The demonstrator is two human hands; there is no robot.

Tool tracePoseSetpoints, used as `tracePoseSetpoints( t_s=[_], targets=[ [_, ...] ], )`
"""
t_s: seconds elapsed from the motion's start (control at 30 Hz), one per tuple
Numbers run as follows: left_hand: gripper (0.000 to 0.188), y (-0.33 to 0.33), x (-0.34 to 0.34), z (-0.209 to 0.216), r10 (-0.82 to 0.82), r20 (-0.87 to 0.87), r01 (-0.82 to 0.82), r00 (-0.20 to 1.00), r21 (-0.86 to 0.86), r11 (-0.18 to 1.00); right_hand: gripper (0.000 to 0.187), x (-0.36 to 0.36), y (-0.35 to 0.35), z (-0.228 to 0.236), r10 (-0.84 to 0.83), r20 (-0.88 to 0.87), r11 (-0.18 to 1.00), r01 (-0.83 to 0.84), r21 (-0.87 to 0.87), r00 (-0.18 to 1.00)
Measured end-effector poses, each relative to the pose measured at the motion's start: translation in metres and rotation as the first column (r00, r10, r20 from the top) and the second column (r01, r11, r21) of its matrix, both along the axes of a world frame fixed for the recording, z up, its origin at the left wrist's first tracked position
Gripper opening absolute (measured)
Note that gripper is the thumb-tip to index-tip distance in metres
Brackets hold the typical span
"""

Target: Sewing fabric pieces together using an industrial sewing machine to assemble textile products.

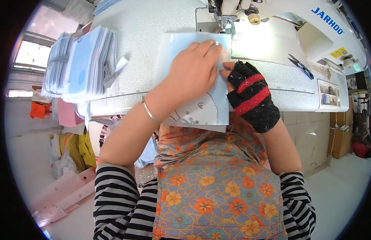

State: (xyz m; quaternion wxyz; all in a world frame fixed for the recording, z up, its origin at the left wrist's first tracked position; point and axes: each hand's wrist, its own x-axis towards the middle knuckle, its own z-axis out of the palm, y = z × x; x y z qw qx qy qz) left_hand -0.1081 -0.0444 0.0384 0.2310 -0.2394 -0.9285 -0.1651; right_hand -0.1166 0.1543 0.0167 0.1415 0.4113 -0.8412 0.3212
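1. The pale blue fabric piece (193, 80) lies flat on the white sewing table (153, 24), its far edge just under the needle area of the sewing machine (273, 24) and its near edge hanging slightly over the table's front rim. I can see faint printed outlines on its lower part.
2. I judge it thin, light and limp: it would slide easily on the smooth top and crease if pinched hard. Flat palm pressure, or a light hold at the edges near the needle, looks to me the safest way to guide it.
3. My left hand (193, 70) rests spread on top of the piece, fingers flat and pressing down, not closed around anything. A thin bangle (148, 110) sits at the wrist.
4. My right hand (249, 94), in a black fingerless glove with red stripes, meets the piece's right edge; its fingertips appear to pinch or steady that edge, though the left hand partly hides the contact, so I cannot tell whether it truly grips.
5. Blue-handled snips (300, 66) lie on the machine bed, well right of the hands.
6. A tall stack of similar pale blue pieces (83, 64) stands at the table's left end, well apart.
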Motion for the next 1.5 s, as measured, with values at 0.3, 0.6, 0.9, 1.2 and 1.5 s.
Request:
tracePoseSetpoints(
  t_s=[0.3, 0.6, 0.9, 1.2, 1.5],
  targets=[
    [0.010, -0.015, -0.029, -0.013, -0.126, -0.134, 0.132, 0.983, 0.040, 0.990, 0.028, -0.001, 0.000, 0.006, 0.077, 0.022, 0.997, -0.077, -0.022, 0.997],
    [0.016, -0.016, -0.027, -0.007, -0.155, -0.006, 0.155, 0.988, 0.058, 0.986, 0.028, -0.028, 0.003, 0.000, 0.013, -0.008, 1.000, -0.013, 0.010, 1.000],
    [0.047, -0.006, -0.028, -0.015, -0.047, -0.021, 0.045, 0.999, -0.077, 0.996, 0.036, -0.082, -0.003, 0.001, 0.012, -0.383, 0.959, 0.097, 0.265, 0.924],
    [0.046, -0.007, -0.039, -0.018, -0.019, 0.018, 0.020, 1.000, -0.050, 0.999, 0.029, -0.085, 0.001, -0.013, -0.020, -0.482, 0.976, 0.122, 0.181, 0.876],
    [0.027, -0.041, -0.041, -0.022, 0.064, -0.007, -0.064, 0.998, -0.031, 0.997, 0.037, -0.047, 0.004, 0.008, 0.205, -0.148, 0.970, -0.180, 0.164, 0.968]
  ],
)
